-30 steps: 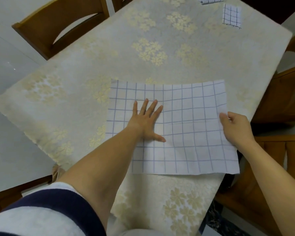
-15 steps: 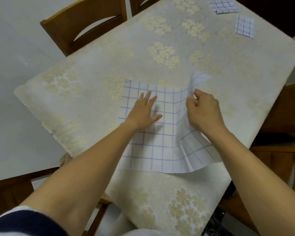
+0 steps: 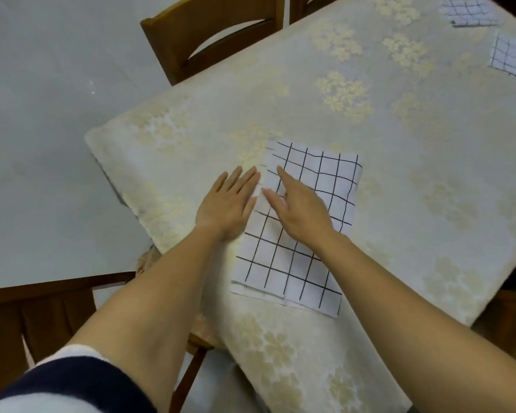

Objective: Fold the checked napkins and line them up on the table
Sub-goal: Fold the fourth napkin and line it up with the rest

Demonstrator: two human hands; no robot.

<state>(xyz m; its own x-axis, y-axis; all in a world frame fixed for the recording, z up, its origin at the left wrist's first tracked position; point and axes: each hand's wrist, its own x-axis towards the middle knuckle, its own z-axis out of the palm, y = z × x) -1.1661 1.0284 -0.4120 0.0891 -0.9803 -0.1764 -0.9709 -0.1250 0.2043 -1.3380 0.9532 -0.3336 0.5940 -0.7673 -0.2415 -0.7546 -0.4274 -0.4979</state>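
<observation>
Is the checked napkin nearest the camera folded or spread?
Folded: the checked napkin shows two layers, a lower edge peeking out along its left and near sides. The right hand rests on it.

Around the checked napkin [image 3: 319, 186], the left edge is blocked. The left hand [image 3: 230, 204] lies flat on the tablecloth [image 3: 429, 174] against that edge, and the right hand [image 3: 301, 210] lies flat on the napkin itself. Both forearms cross its near-left side. To its right and straight beyond it, bare tablecloth runs flat to the table's edges. Far beyond it to the right lie a corner napkin [image 3: 466, 11] and a second small napkin [image 3: 508, 55], both well apart from it. Beyond it to the left, a wooden chair [image 3: 209, 31] stands at the table edge.
</observation>
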